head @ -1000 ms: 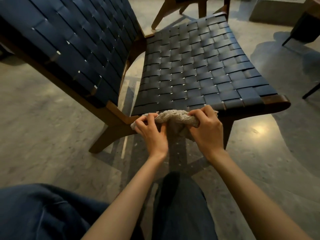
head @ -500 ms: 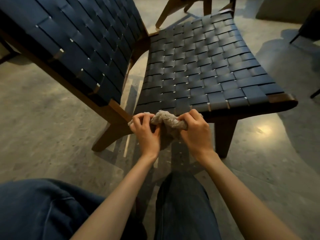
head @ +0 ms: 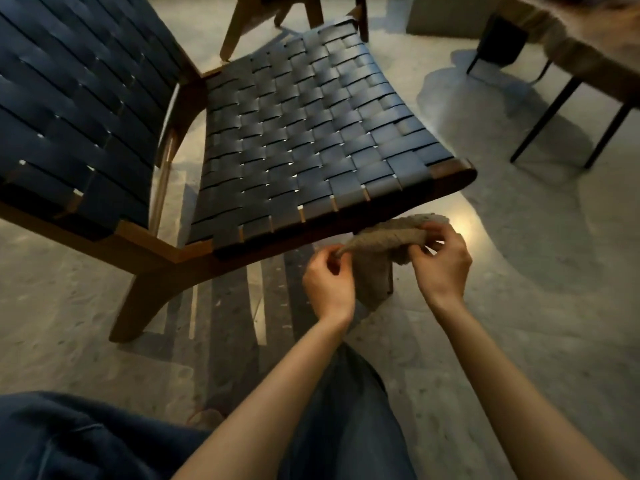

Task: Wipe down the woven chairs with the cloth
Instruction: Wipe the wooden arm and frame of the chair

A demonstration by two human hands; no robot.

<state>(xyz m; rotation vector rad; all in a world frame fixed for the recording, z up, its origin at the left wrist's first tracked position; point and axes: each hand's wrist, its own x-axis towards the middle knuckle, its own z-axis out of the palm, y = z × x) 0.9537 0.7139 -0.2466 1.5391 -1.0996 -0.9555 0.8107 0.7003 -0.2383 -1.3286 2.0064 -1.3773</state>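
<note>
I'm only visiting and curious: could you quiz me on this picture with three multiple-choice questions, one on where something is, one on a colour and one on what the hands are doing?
1. Where is the cloth?
A. held in the air by the front edge of the chair
B. spread across the backrest
C. in a bucket

2. What colour are the woven straps?
A. red
B. dark blue
C. white

3. What are the hands doing?
A. both are empty
B. only one holds the cloth
C. the left hand and the right hand both pinch the cloth

Answers: 1 A, it hangs between the hands, off the weave. 2 B, the straps look navy. 3 C, each hand nips one end of it.
</note>
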